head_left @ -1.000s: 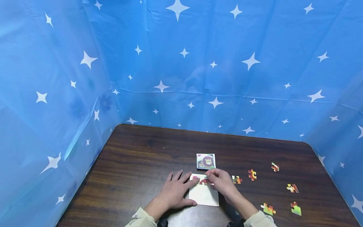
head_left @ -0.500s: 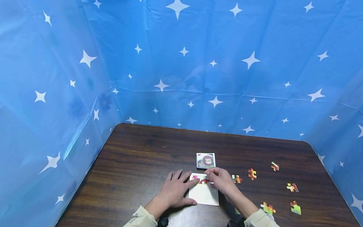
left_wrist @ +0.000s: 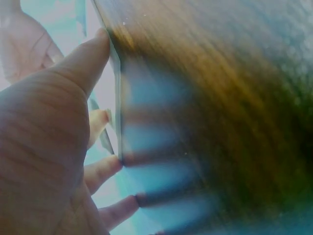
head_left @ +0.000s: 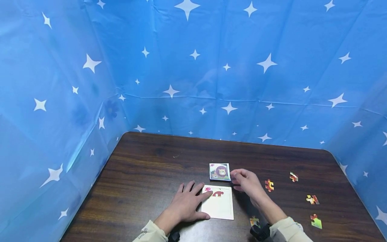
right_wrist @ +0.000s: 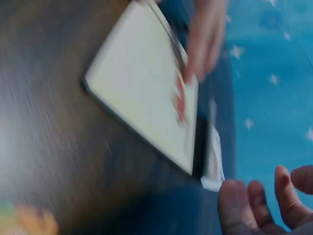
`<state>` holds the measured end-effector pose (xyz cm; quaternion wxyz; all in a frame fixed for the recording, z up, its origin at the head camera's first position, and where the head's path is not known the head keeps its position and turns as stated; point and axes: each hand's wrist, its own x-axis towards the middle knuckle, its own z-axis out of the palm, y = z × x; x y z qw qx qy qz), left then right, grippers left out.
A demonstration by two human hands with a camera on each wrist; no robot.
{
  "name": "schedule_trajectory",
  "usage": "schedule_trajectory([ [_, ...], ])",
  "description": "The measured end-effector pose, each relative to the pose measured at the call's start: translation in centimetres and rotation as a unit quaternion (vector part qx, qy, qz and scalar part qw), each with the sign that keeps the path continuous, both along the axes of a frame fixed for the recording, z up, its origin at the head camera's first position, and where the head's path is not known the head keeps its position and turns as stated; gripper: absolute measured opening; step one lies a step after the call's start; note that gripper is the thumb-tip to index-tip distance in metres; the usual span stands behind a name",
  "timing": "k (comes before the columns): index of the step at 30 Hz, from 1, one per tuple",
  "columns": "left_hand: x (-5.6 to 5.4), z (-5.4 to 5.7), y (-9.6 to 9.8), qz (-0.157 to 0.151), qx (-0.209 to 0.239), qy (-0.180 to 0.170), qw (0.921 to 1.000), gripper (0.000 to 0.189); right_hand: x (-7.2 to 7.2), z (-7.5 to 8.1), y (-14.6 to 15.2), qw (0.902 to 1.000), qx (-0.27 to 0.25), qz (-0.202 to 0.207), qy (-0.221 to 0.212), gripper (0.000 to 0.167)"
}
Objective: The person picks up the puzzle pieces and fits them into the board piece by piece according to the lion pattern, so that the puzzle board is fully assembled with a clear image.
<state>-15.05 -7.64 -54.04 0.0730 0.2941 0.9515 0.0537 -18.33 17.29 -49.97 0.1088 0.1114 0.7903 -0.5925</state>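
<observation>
My left hand lies spread with straight fingers over the left side of a white square puzzle board. Its index fingertip is at red puzzle pieces in the board's top row, and the thumb touches the lower left edge. A pink flower shows in the top left corner. Off the board, right of a lion picture card, my right hand hovers with loosely bent fingers. Nothing can be made out between the fingers in the right wrist view, which is blurred.
Loose puzzle pieces are scattered on the right of the dark wooden table, among them an orange one, a striped one and a green one. Another piece lies by my right wrist. A blue star-patterned curtain surrounds the table.
My right hand has left the board's upper right corner and moved right and slightly back, beside the card. It now covers where a loose piece lay. My left hand stays in place.
</observation>
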Motion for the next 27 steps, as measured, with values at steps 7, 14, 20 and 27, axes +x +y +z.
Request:
schedule_trajectory([
  [7,0.0,0.0,-0.1,-0.002,0.017,0.014,0.9997,0.079,-2.0,1.9,5.4,0.9993,-0.036,-0.004,-0.004,0.037],
  [14,-0.2,0.1,-0.2,0.006,0.005,0.02,0.9998,0.08,-3.8,3.5,10.6,0.9991,-0.042,-0.006,-0.001,0.04],
  [20,-0.2,0.1,-0.2,0.003,-0.005,0.018,0.9998,0.08,-4.6,3.7,14.9,0.9996,-0.007,-0.027,0.0,0.046],
  [27,0.0,0.0,0.1,0.001,-0.004,0.014,0.9999,0.08,-4.8,2.6,19.2,0.9969,0.042,-0.057,-0.035,0.052],
])
